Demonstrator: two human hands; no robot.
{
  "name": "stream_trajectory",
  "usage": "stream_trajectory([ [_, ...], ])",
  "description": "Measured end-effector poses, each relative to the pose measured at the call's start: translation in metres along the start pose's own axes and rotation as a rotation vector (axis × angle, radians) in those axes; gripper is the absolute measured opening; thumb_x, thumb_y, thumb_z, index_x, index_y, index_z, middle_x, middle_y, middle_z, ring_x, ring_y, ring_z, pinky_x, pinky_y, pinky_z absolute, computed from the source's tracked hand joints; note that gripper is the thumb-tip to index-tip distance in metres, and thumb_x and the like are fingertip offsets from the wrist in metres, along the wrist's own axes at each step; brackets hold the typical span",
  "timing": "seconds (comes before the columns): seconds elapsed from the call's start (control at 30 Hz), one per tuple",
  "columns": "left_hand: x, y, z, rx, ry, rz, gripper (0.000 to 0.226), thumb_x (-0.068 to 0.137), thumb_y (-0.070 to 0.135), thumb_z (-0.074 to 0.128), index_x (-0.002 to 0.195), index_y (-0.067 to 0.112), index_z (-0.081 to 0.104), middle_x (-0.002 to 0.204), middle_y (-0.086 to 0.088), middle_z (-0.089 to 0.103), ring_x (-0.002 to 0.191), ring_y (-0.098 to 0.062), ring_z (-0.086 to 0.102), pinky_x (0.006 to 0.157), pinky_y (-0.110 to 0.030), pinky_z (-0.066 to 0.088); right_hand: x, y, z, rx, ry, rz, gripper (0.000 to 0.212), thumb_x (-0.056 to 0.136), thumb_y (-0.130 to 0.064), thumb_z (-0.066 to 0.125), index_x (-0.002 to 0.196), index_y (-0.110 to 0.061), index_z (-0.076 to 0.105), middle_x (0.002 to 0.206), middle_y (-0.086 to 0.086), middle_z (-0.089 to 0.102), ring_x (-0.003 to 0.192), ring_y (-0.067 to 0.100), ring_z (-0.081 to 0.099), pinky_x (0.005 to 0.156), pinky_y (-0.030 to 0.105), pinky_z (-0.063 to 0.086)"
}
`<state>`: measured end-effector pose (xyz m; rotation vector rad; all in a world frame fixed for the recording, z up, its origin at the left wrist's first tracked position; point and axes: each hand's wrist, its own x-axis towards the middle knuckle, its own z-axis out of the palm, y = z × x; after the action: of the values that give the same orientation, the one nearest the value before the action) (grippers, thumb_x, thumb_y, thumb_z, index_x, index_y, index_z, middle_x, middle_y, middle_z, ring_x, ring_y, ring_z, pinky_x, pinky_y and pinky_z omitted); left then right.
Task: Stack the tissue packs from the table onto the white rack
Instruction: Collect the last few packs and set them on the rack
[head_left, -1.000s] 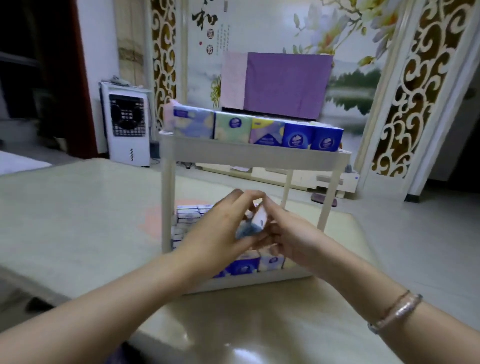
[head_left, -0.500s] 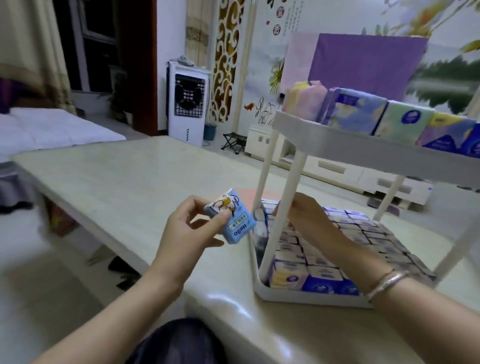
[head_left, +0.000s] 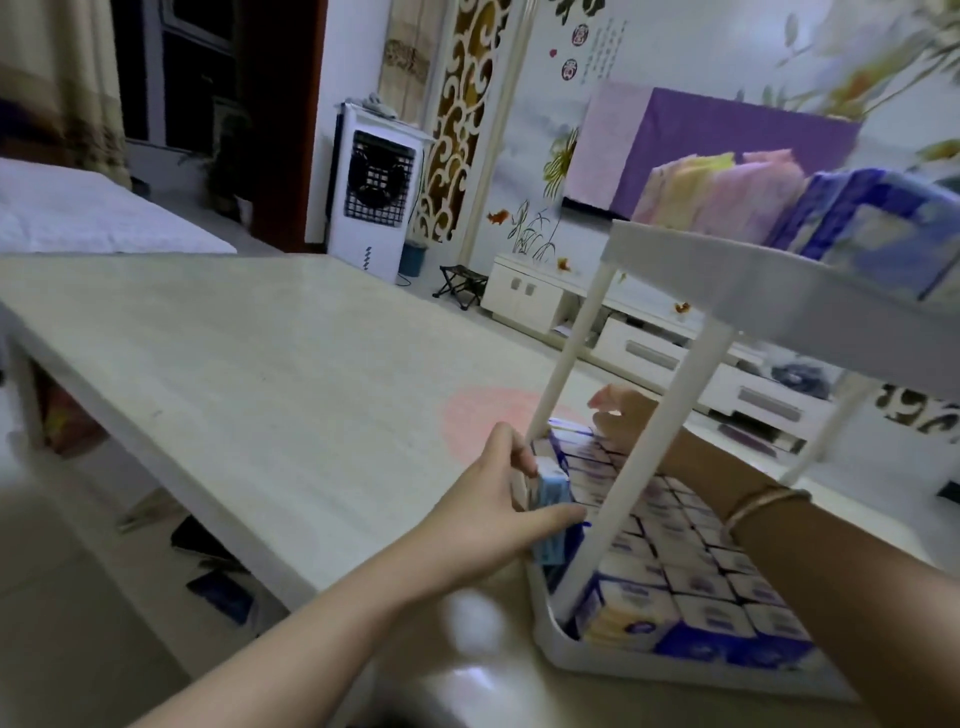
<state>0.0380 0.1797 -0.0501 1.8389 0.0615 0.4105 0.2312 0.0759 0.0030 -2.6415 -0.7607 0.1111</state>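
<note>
A white two-tier rack (head_left: 675, 322) stands on the pale table (head_left: 234, 374) at the right. Its lower tray holds several small blue and white tissue packs (head_left: 691, 582) in rows; larger pastel packs (head_left: 727, 192) lie on the top tier. My left hand (head_left: 488, 514) pinches a light blue tissue pack (head_left: 551, 512) and holds it at the left edge of the lower tray, between two rack posts. My right hand (head_left: 628, 421) reaches under the top tier to the far rows of packs; a post hides part of it, and I cannot make out how its fingers lie.
A white air cooler (head_left: 376, 192) stands behind the table, beside a carved screen. A low white cabinet (head_left: 530, 296) and a purple-draped box (head_left: 717, 150) are by the wall. A bed (head_left: 88, 213) lies far left. Dark objects lie on the floor under the table.
My left hand has carried the light blue pack rightward and down from above the table to the lower tray's left edge. The view has swung closer to the rack.
</note>
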Motion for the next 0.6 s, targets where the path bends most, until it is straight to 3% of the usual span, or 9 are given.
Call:
stream_trajectory([
  [0.07,-0.003,0.0,-0.002,-0.033,-0.042,0.043,0.051,0.077,0.029,0.077,0.106,0.022,0.036,0.109,-0.004,0.049,0.069,-0.016,0.054,0.073,-0.049,0.056,-0.003,0.001,0.001,-0.043,-0.044,0.048,0.032,0.095,-0.008,0.048,0.12,0.012,0.053,0.124,0.025,0.055,0.114,0.036,0.054,0.099,0.039,0.043],
  [0.13,-0.006,0.001,-0.005,-0.002,-0.094,0.078,0.057,0.077,0.025,0.077,0.12,0.035,0.04,0.114,0.003,0.048,0.072,-0.008,0.053,0.08,-0.038,0.056,0.003,0.005,0.001,-0.023,-0.06,0.025,0.029,0.095,-0.007,0.047,0.118,0.01,0.054,0.117,0.023,0.058,0.109,0.038,0.056,0.097,0.042,0.045],
  [0.2,-0.01,-0.002,-0.007,0.047,-0.133,0.094,0.059,0.08,0.021,0.074,0.126,0.043,0.045,0.118,0.017,0.048,0.077,0.003,0.052,0.079,-0.019,0.051,0.015,0.012,0.004,-0.019,-0.029,0.042,0.016,0.095,-0.008,0.042,0.096,-0.007,0.058,0.093,0.005,0.056,0.087,0.026,0.058,0.084,0.035,0.047],
  [0.27,-0.013,-0.003,-0.007,0.058,-0.142,0.083,0.058,0.082,0.018,0.072,0.127,0.047,0.049,0.121,0.027,0.048,0.081,0.005,0.051,0.079,-0.014,0.048,0.027,0.017,0.007,-0.061,-0.062,0.087,0.026,0.096,-0.019,0.036,0.071,-0.023,0.042,0.078,-0.005,0.043,0.068,0.011,0.043,0.078,0.028,0.037],
  [0.3,-0.014,-0.004,-0.006,0.052,-0.143,0.078,0.058,0.082,0.018,0.071,0.127,0.048,0.049,0.123,0.027,0.048,0.082,0.003,0.051,0.079,-0.014,0.047,0.027,0.017,0.008,-0.093,-0.099,0.118,0.028,0.098,-0.027,0.032,0.074,-0.023,0.045,0.084,-0.001,0.048,0.074,0.013,0.046,0.083,0.029,0.035],
  [0.37,-0.014,-0.005,-0.003,0.041,-0.134,0.074,0.058,0.082,0.017,0.071,0.126,0.049,0.05,0.126,0.026,0.049,0.084,0.001,0.052,0.076,-0.014,0.045,0.028,0.019,0.009,-0.181,-0.143,0.166,0.048,0.1,-0.042,0.023,0.112,-0.012,0.058,0.122,0.012,0.055,0.111,0.026,0.052,0.101,0.035,0.033],
  [0.43,-0.012,-0.006,0.0,0.057,-0.119,0.08,0.057,0.082,0.017,0.07,0.125,0.05,0.05,0.127,0.025,0.049,0.087,-0.003,0.055,0.074,-0.013,0.044,0.025,0.018,0.006,-0.218,-0.151,0.215,0.064,0.1,-0.049,0.019,0.138,-0.004,0.043,0.146,0.016,0.04,0.133,0.03,0.04,0.113,0.041,0.027],
  [0.5,-0.012,-0.004,0.001,0.076,-0.134,0.071,0.057,0.084,0.02,0.068,0.127,0.052,0.047,0.131,0.025,0.048,0.093,-0.008,0.058,0.079,-0.016,0.047,0.021,0.02,0.004,-0.209,-0.195,0.172,0.065,0.095,-0.056,0.02,0.137,-0.011,0.044,0.146,0.013,0.041,0.132,0.029,0.04,0.113,0.045,0.026],
  [0.6,-0.013,0.0,0.001,-0.002,-0.273,-0.019,0.051,0.094,0.033,0.056,0.139,0.049,0.037,0.141,0.027,0.042,0.12,-0.011,0.053,0.106,-0.027,0.041,0.022,0.034,0.003,-0.211,-0.204,0.08,0.074,0.076,-0.063,0.022,0.124,-0.015,0.052,0.137,0.01,0.05,0.119,0.026,0.05,0.106,0.047,0.034],
])
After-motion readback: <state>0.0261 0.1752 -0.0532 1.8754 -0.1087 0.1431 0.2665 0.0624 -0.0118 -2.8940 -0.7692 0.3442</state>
